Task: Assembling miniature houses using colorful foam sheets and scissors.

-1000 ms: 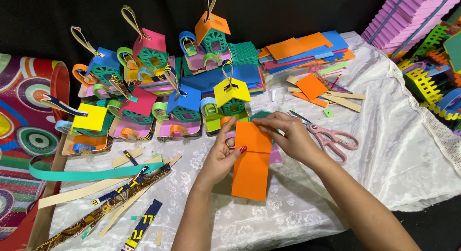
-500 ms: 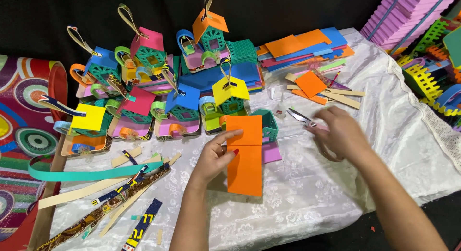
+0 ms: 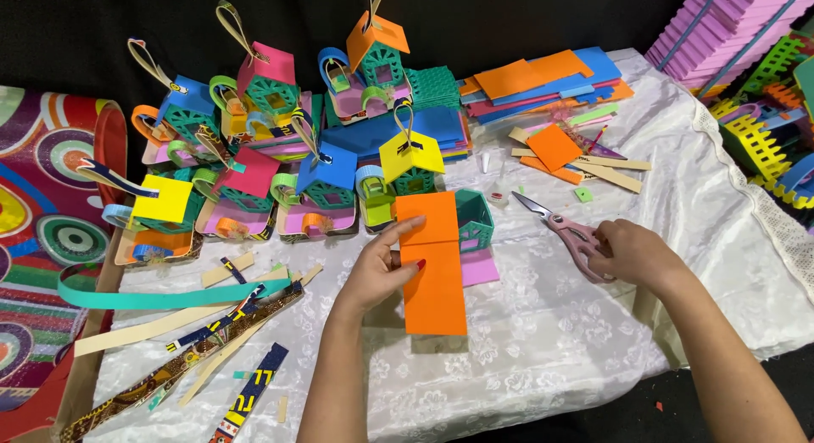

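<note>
My left hand [image 3: 380, 272] holds a folded orange foam sheet [image 3: 433, 265] upright on the white cloth, thumb and fingers pinching its left edge. Just behind the sheet stands a small teal lattice house [image 3: 474, 220] on a pink base [image 3: 480, 267]. My right hand [image 3: 632, 252] rests on the cloth to the right, fingers curled over the handles of pink-handled scissors [image 3: 560, 229] whose blades point up and left.
Several finished foam houses [image 3: 280, 163] with loops crowd the back left. Stacked foam sheets [image 3: 543, 78] lie at the back, with purple sheets [image 3: 721, 36] and fence pieces [image 3: 763, 129] at right. Patterned strips [image 3: 195, 341] lie front left beside a colourful roll [image 3: 47, 214].
My right hand left the orange sheet, moved right and settled on the scissors. My left hand stayed on the sheet, which now stands held by that hand alone.
</note>
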